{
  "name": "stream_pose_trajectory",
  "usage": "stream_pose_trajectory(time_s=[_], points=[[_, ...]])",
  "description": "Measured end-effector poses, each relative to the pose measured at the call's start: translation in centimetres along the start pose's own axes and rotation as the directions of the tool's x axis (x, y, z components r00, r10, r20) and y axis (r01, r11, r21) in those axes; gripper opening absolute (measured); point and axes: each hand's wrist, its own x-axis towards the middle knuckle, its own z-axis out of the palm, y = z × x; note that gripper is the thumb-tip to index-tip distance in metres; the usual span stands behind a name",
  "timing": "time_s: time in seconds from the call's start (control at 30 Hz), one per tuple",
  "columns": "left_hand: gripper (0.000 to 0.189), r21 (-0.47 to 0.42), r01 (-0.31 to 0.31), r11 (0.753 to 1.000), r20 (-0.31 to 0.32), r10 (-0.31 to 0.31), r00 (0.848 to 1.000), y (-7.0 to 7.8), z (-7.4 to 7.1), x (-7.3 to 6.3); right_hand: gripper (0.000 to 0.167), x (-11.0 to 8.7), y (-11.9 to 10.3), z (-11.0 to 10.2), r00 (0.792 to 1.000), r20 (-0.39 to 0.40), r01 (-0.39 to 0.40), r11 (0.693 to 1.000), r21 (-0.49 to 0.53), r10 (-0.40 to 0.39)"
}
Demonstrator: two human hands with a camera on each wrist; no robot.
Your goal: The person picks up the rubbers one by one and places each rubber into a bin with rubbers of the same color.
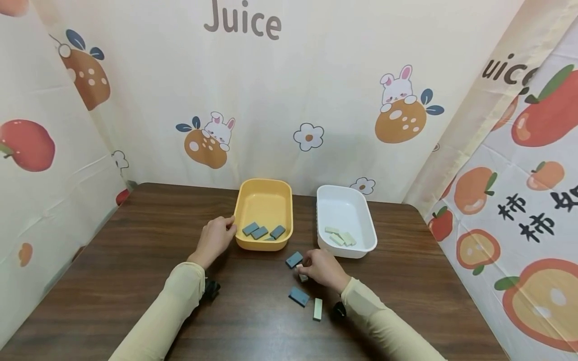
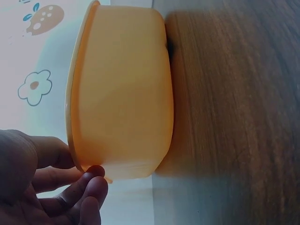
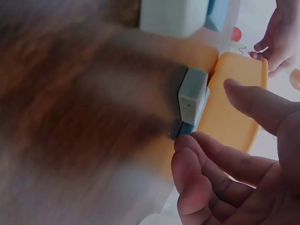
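At the left side of a yellow plastic bin (image 1: 263, 245), my left hand (image 1: 214, 241) grips the rim between thumb and fingers. My right hand (image 1: 326, 269) is over the table, its thumb and fingertips on either side of a small pale green block (image 1: 303, 275). In the right wrist view a gap shows between the thumb and that block (image 3: 191, 97). A blue-grey block (image 1: 294, 259) lies just beyond it. Nearer the front are another blue-grey block (image 1: 299, 297) and a pale green block (image 1: 318, 310).
Several blue-grey blocks (image 1: 259, 232) lie inside the yellow bin. To its right stands a white bin (image 1: 345, 253) with several pale green blocks (image 1: 346, 238) in it. Both bins are near the back edge of the dark wooden table (image 1: 149, 240), before a printed curtain (image 1: 271, 90).
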Motion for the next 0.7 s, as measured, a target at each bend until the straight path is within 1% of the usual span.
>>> stream_pose_trajectory(time_s=[0.23,0.37,0.53,0.7], points=[[0.038,-0.002,0.004,1.000,0.005,-0.004,1.000,0.10,-0.10,0.07,0.024,-0.01,-0.28,0.15,1.000,0.016,-0.004,1.000,-0.021,0.004],[0.039,-0.006,0.004,1.000,0.006,-0.004,1.000,0.11,-0.07,0.06,0.017,-0.06,-0.35,0.27,1.000,0.018,-0.002,1.000,-0.019,0.002],[0.039,-0.010,0.004,1.000,0.011,-0.004,1.000,0.03,-0.08,0.06,0.009,-0.05,-0.21,0.23,1.000,0.018,0.023,1.000,-0.009,-0.023],[0.039,-0.015,0.011,1.000,0.018,-0.011,1.000,-0.02,-0.11,0.12,0.010,-0.27,-0.04,-0.41,0.998,0.009,0.062,0.998,-0.025,-0.062]])
